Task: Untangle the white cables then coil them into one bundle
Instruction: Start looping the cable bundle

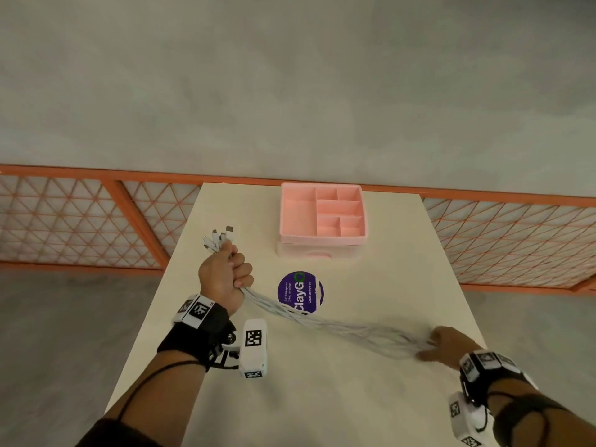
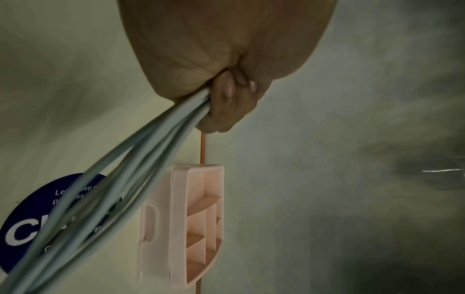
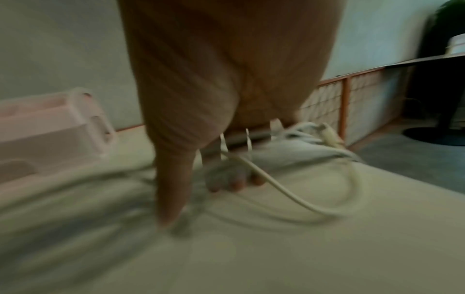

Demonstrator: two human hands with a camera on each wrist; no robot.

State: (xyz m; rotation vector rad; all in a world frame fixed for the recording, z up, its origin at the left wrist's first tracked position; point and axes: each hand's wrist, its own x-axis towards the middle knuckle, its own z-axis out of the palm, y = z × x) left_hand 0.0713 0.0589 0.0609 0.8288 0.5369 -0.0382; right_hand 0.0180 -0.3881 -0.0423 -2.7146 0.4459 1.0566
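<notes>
Untangling mostly done, judging by strands running roughly side by side; coiling into one bundle not begun

White cables (image 1: pixel 335 325) strung across frame centre, just above the table (image 1: pixel 371 398); plug ends fanned out above left hand (image 1: pixel 225 274), fist clamped round them

Right hand (image 1: pixel 446 345) at lower right, fingers among the far ends; grip too blurred to tell

Pink organiser (image 1: pixel 322 217) upper centre, purple sticker (image 1: pixel 300 291) under the strands; neither in the way

Head overhead; wrists close; pink organizer (image 1: pixel 323 217) shared
</notes>
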